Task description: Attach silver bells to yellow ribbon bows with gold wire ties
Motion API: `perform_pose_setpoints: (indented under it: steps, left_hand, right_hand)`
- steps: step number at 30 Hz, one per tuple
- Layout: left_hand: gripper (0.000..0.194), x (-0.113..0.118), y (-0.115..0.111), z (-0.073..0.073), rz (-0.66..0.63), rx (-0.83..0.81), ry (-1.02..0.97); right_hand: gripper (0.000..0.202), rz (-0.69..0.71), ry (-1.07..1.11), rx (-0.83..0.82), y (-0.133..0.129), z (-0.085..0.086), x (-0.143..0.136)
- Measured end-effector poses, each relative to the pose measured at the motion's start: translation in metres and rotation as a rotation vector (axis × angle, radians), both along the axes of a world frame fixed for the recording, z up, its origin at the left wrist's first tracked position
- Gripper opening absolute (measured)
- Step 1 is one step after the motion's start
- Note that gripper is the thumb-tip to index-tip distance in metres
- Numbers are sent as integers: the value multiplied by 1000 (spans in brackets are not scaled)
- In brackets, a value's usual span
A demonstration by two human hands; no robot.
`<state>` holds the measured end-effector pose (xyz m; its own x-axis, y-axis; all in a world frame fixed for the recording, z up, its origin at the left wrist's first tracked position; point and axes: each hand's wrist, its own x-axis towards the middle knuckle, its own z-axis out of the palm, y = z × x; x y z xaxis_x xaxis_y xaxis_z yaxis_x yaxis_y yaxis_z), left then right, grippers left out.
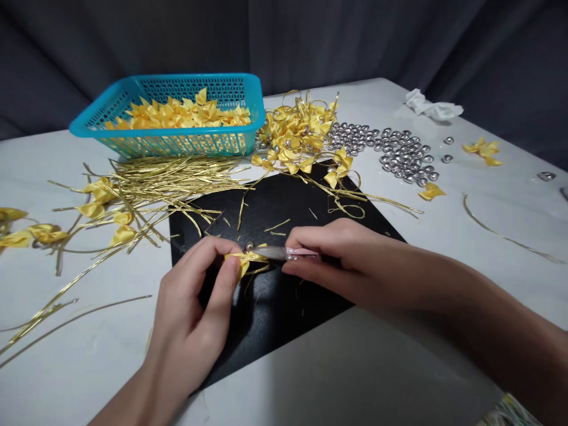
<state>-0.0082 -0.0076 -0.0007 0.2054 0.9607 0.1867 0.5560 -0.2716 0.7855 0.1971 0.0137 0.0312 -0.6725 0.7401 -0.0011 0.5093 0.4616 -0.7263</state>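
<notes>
My left hand pinches a yellow satin ribbon flower between thumb and fingertips, above the black mat. A round silver bead sits at the flower's upper edge, and gold cord runs off its right side. My right hand is closed round small pink-handled snips. Their grey metal tip points left and meets the flower beside the bead. Whether the blades are apart is too small to tell. The fingers partly cover both the flower and the handle.
The black mat carries short gold cord scraps. Behind it stand a blue basket of yellow ribbon pieces, a bundle of gold cords, a heap of corded flowers and silver beads. A crumpled white tissue lies back right.
</notes>
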Motion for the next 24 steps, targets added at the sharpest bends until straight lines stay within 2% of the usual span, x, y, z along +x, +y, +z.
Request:
perform_pose_setpoints:
  steps: [14,24]
  left_hand:
    - [10,4,-3,-1,92,49,9]
    - [8,5,-3,-2,98,86,39]
  right_hand:
    - [26,2,-11,-44,0,-2,0]
    - [28,-17,-50,-68,0,-1,-1]
